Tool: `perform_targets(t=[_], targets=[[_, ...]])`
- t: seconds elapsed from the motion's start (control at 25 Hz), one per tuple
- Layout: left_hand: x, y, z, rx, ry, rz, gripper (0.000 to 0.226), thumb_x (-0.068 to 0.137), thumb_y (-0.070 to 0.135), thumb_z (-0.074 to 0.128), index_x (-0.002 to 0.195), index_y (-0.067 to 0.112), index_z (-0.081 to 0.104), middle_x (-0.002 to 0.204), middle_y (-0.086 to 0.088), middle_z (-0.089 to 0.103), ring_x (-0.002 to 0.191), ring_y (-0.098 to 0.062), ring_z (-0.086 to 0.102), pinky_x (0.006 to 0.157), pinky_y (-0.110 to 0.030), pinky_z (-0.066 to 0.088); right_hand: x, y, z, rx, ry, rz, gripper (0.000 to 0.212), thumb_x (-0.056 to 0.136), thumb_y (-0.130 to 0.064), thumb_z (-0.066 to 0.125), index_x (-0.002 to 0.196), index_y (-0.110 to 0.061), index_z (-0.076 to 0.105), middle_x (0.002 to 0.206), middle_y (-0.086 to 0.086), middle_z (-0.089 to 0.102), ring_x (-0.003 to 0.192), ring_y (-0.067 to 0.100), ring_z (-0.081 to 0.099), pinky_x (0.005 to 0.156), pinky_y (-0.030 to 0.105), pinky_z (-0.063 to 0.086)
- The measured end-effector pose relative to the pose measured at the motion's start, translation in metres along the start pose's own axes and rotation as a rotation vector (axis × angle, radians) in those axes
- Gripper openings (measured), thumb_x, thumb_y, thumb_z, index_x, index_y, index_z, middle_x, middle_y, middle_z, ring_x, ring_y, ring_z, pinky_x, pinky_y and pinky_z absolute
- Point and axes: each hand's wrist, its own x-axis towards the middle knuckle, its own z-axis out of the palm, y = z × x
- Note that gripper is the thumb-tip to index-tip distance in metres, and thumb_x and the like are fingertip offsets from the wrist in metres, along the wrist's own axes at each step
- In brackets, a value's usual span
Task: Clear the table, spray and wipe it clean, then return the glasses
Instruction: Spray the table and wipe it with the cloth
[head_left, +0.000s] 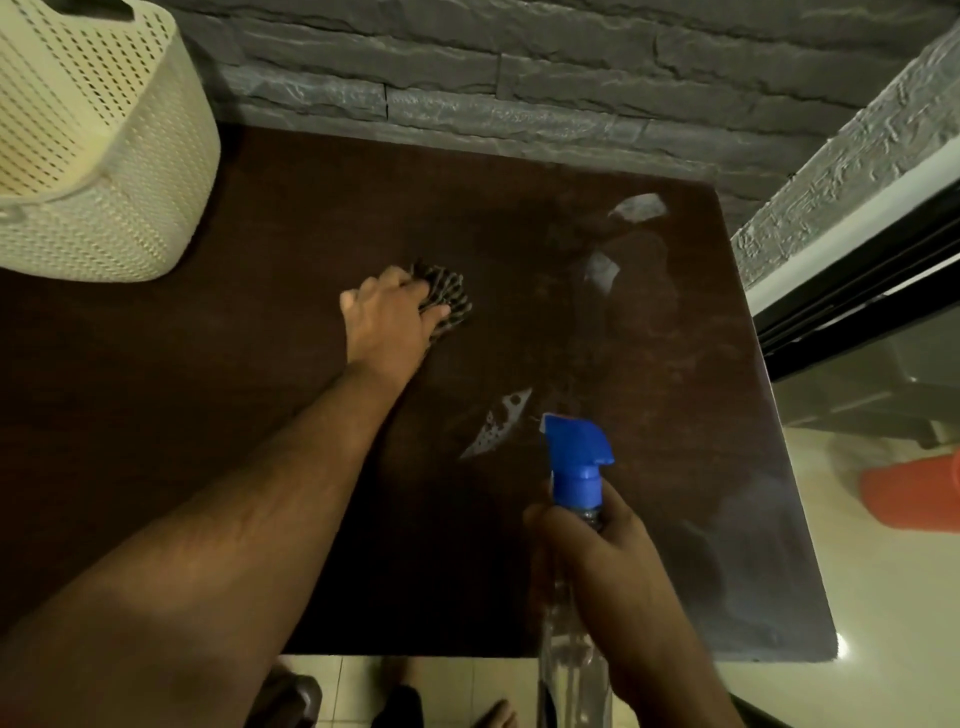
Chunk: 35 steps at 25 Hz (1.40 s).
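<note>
1. the left hand (387, 306) is reaching out over the middle of the dark brown wooden table (208, 389), palm down, with its fingers curled closed around a bunched dark checked cloth (445, 299).
2. the cloth is pressing against the tabletop, sticking out from under the hand on its far right side.
3. the right hand (597, 540) is wrapping closed around the neck of a clear plastic spray bottle with a blue trigger head (574, 457), holding it above the near right part of the table.
4. the blue nozzle is pointing to the left and away from the person, and the bottle's clear body is running down below the hand past the table's near edge.
5. pale wet patches (496, 423) are shining on the tabletop, one just left of the spray head and two more toward the far right corner.
6. a cream perforated plastic basket (104, 156) is sitting on the far left corner of the table, well apart from both hands.
7. a grey stone-pattern wall (519, 78) is running along the far edge of the table.
8. an orange plastic object (909, 499) is lying on the pale floor to the right of the table.
9. no glasses are showing anywhere on the table.
</note>
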Motion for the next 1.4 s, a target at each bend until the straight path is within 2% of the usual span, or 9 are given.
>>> perform_targets(t=[0.2, 0.44, 0.56, 0.68, 0.84, 0.96, 1.08, 1.24, 1.4], targets=[[-0.151, -0.027, -0.012, -0.087, -0.089, 0.365, 0.032, 0.085, 0.053, 0.049, 0.085, 0.027, 0.068, 0.103, 0.005, 0.061, 0.089, -0.023, 0.061, 0.079, -0.039, 0.036, -0.005, -0.014, -0.016, 0.07, -0.004, -0.099, 0.017, 0.082, -0.007, 0.062, 0.097, -0.011, 0.057, 0.064, 0.007, 0.053, 0.054, 0.02, 0.05, 0.051, 0.032, 0.047], [-0.004, -0.033, -0.019, 0.074, 0.063, -0.141, 0.033, 0.091, 0.045, 0.055, 0.101, 0.016, 0.067, 0.114, -0.011, 0.058, 0.104, -0.034, 0.055, 0.088, -0.042, 0.034, 0.001, -0.021, -0.024, 0.002, -0.066, -0.176, 0.021, 0.082, -0.012, 0.064, 0.102, -0.015, 0.056, 0.067, 0.005, 0.058, 0.056, 0.021, 0.055, 0.057, 0.035, 0.052], [-0.032, 0.05, -0.004, 0.01, -0.1, 0.03, 0.03, 0.093, 0.045, 0.051, 0.103, 0.02, 0.065, 0.113, -0.002, 0.056, 0.102, -0.023, 0.054, 0.083, -0.028, 0.026, 0.002, -0.024, -0.025, 0.028, -0.058, -0.206, 0.02, 0.084, -0.012, 0.063, 0.102, -0.014, 0.056, 0.065, 0.004, 0.058, 0.055, 0.021, 0.055, 0.055, 0.035, 0.052], [-0.157, 0.039, -0.005, -0.053, -0.155, 0.385, 0.032, 0.089, 0.048, 0.046, 0.095, 0.026, 0.067, 0.106, 0.004, 0.06, 0.094, -0.019, 0.059, 0.085, -0.037, 0.036, -0.005, -0.017, -0.032, 0.077, -0.062, -0.192, 0.017, 0.084, -0.011, 0.064, 0.098, -0.016, 0.056, 0.062, 0.002, 0.056, 0.054, 0.019, 0.053, 0.055, 0.036, 0.049], [-0.107, -0.032, -0.018, 0.091, -0.029, 0.227, 0.032, 0.087, 0.047, 0.051, 0.081, 0.02, 0.068, 0.098, -0.002, 0.063, 0.091, -0.029, 0.061, 0.082, -0.042, 0.036, -0.009, -0.004, -0.042, 0.094, -0.043, -0.153, 0.019, 0.083, -0.011, 0.064, 0.099, -0.017, 0.055, 0.064, 0.002, 0.056, 0.055, 0.019, 0.054, 0.056, 0.034, 0.051], [-0.006, 0.006, -0.01, 0.128, 0.028, -0.005, 0.031, 0.09, 0.045, 0.054, 0.101, 0.019, 0.066, 0.114, -0.009, 0.059, 0.104, -0.033, 0.056, 0.088, -0.044, 0.035, -0.011, 0.001, -0.035, 0.084, -0.043, -0.156, 0.02, 0.083, -0.012, 0.064, 0.101, -0.017, 0.055, 0.065, 0.002, 0.057, 0.056, 0.019, 0.055, 0.057, 0.033, 0.053], [-0.037, 0.063, 0.004, 0.118, -0.08, 0.133, 0.031, 0.093, 0.046, 0.048, 0.105, 0.022, 0.063, 0.115, -0.006, 0.056, 0.101, -0.026, 0.055, 0.088, -0.041, 0.036, -0.012, 0.004, -0.028, 0.083, -0.045, -0.146, 0.02, 0.084, -0.012, 0.064, 0.101, -0.017, 0.055, 0.063, 0.003, 0.056, 0.056, 0.021, 0.055, 0.058, 0.035, 0.052], [-0.196, 0.008, -0.012, -0.031, -0.181, 0.518, 0.032, 0.085, 0.046, 0.05, 0.099, 0.023, 0.069, 0.108, 0.001, 0.062, 0.092, -0.023, 0.059, 0.085, -0.041, 0.037, -0.016, 0.001, -0.033, 0.096, -0.048, -0.165, 0.018, 0.084, -0.011, 0.063, 0.1, -0.016, 0.055, 0.065, 0.004, 0.056, 0.057, 0.022, 0.054, 0.057, 0.035, 0.051], [-0.092, -0.031, -0.014, 0.139, 0.059, 0.275, 0.036, 0.088, 0.048, 0.047, 0.09, 0.018, 0.067, 0.102, -0.007, 0.061, 0.092, -0.033, 0.059, 0.084, -0.045, 0.037, -0.015, 0.005, -0.037, 0.091, -0.039, -0.15, 0.018, 0.084, -0.01, 0.063, 0.099, -0.016, 0.055, 0.065, 0.005, 0.055, 0.056, 0.023, 0.053, 0.054, 0.034, 0.051]])
